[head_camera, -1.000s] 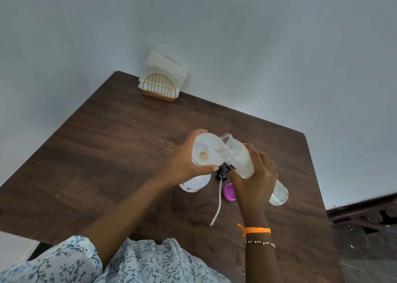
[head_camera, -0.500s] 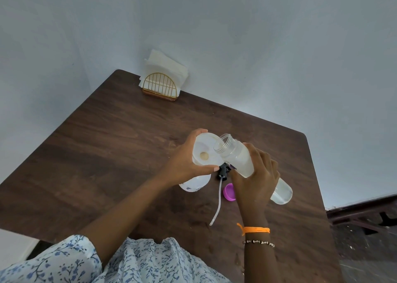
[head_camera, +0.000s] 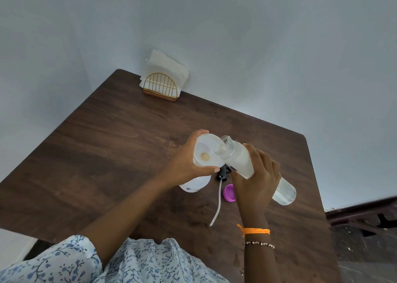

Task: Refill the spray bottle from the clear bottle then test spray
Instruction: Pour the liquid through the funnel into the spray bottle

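1. Two hands are shown above a dark brown wooden table (head_camera: 107, 153), at its middle.
2. A white plastic funnel (head_camera: 205, 151) is gripped by the left hand (head_camera: 184, 162), with thumb and fingers curled round its rim; the funnel is seated in the mouth of a white translucent spray bottle (head_camera: 194, 183) that stands on the table beneath it.
3. A clear cylindrical plastic bottle (head_camera: 242, 160) is held by the right hand (head_camera: 257, 181), whose fingers are wrapped round its middle. It is tilted, its open threaded mouth lowered over the funnel's edge and its base raised toward the right; a pale liquid is seen inside.
4. A black spray head with a long white dip tube (head_camera: 219, 196) lies on the table between the two hands, just beside the spray bottle.
5. A small purple round cap (head_camera: 228, 193) lies on the table, beside the tube and partly hidden by the right hand.
6. A gold wire napkin holder with white paper napkins (head_camera: 161, 85) stands at the far edge, against the wall.
7. An orange thread and a beaded bracelet (head_camera: 257, 244) are worn on the right wrist.
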`<state>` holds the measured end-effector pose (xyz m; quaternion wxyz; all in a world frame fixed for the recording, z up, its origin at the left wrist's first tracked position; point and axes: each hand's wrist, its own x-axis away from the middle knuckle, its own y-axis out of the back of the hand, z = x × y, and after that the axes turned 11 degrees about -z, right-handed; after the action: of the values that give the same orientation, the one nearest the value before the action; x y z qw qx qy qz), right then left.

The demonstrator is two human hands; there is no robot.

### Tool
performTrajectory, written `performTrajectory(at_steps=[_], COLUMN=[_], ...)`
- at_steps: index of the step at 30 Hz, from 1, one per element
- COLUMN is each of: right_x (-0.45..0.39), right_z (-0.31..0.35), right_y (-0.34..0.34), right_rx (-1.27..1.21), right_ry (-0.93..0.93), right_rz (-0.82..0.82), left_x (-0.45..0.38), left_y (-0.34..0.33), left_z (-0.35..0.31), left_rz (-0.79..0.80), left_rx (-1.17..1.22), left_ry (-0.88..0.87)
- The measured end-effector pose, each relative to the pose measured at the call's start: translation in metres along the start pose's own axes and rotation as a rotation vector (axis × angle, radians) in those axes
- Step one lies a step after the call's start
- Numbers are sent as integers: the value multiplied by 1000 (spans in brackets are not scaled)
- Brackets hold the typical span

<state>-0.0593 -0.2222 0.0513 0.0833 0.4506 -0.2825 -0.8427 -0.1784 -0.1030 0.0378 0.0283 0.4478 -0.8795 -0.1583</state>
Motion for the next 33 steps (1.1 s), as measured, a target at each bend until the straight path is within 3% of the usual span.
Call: performTrajectory(at_steps=[33], right_x=[0], right_z=[-3], right_y=[-2], right_rx=[65], right_ry=[38], right_rz=[-28], left_x=[-2], left_y=[-2], left_z=[4], left_rz=[4], left_rx=[-18], left_ry=[-24])
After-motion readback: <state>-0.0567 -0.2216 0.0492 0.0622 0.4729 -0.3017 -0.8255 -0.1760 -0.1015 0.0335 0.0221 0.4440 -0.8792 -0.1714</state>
